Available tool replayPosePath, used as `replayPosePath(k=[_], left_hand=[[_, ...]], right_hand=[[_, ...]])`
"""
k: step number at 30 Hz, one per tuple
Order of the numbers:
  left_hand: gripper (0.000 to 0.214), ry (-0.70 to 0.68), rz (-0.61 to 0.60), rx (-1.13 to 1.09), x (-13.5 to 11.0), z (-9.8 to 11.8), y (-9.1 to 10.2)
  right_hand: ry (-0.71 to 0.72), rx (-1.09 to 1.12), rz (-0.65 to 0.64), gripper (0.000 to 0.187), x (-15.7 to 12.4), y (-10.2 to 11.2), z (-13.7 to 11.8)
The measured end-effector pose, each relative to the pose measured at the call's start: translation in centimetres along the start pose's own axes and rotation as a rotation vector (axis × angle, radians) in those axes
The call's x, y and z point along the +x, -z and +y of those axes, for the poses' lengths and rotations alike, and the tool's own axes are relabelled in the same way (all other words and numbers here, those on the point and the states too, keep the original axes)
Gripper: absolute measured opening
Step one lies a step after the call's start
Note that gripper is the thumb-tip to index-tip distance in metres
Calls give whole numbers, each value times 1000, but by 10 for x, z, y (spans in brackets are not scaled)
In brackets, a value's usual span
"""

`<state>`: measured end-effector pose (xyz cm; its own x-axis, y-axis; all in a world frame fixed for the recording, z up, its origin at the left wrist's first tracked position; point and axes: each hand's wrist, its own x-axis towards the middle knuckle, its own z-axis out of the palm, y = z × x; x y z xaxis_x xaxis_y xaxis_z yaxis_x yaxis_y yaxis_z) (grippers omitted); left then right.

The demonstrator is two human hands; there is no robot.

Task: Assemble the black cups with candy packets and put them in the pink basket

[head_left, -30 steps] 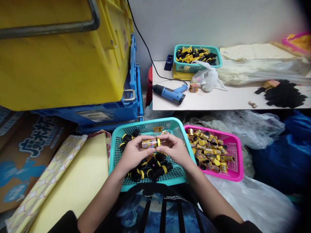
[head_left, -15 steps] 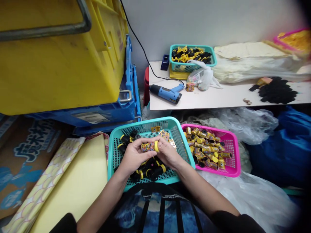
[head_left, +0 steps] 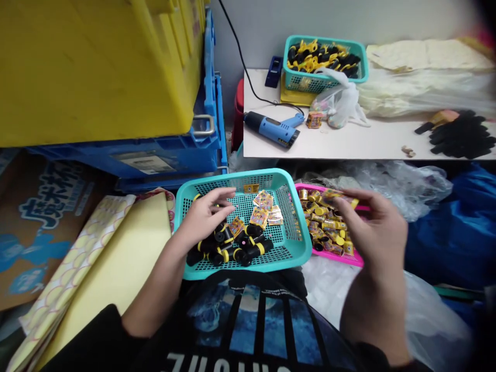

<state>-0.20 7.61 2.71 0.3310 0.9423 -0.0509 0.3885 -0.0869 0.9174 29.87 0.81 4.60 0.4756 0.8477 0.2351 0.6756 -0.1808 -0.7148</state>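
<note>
My right hand [head_left: 374,227] is raised over the pink basket [head_left: 354,257], its thumb and fingers closed on a small yellow labelled tube [head_left: 337,197]. Many similar yellow tubes [head_left: 334,225] lie heaped in that basket. My left hand [head_left: 207,214] hovers above the left side of the turquoise basket [head_left: 302,243], fingers apart and holding nothing. Inside the turquoise basket are black tubes with yellow rings [head_left: 258,250] and several printed label sleeves [head_left: 259,217]; my left hand hides some of them.
Behind stands a white table with a blue heat gun [head_left: 273,129], a turquoise basket of yellow and black parts [head_left: 325,82], a white plastic bag [head_left: 343,101] and a black pile [head_left: 463,135]. Stacked yellow [head_left: 96,72] and blue crates [head_left: 151,160] rise at left.
Both hands were together on the yellow tube over the turquoise basket. My left hand has let go, and my right hand has carried the tube right over the pink basket. The view has shifted.
</note>
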Motion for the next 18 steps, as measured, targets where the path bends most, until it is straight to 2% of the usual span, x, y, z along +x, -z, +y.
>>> replayPosePath(k=[2, 4, 5, 7, 9, 10, 12, 14, 18], left_hand=[[28, 7, -40, 259, -2, -17, 6], [23, -10, -122, 456, -5, -32, 5], [23, -26, -161, 508, -5, -37, 2], [25, -57, -209, 539, -6, -44, -6], [25, -78, -212, 532, -6, -45, -12], [25, -84, -205, 524, -6, -44, -14], [25, -90, -193, 506, -5, -43, -14], [26, -91, -189, 493, -5, -43, -11], [25, -96, -161, 469, -5, -46, -7]], right_hand=[[66, -327, -18, 39, 7, 7, 19], [159, -387, -98, 40, 9, -8, 24], [210, -342, -172, 38, 8, -23, 20], [288, -247, -419, 32, 4, -59, 4], [313, -341, -660, 30, 1, -96, -14], [305, -422, -738, 28, 0, -111, -21], [284, -523, -802, 21, 1, -131, -29], [280, -560, -810, 15, 3, -138, -29], [301, -615, -810, 22, 7, -126, -22]])
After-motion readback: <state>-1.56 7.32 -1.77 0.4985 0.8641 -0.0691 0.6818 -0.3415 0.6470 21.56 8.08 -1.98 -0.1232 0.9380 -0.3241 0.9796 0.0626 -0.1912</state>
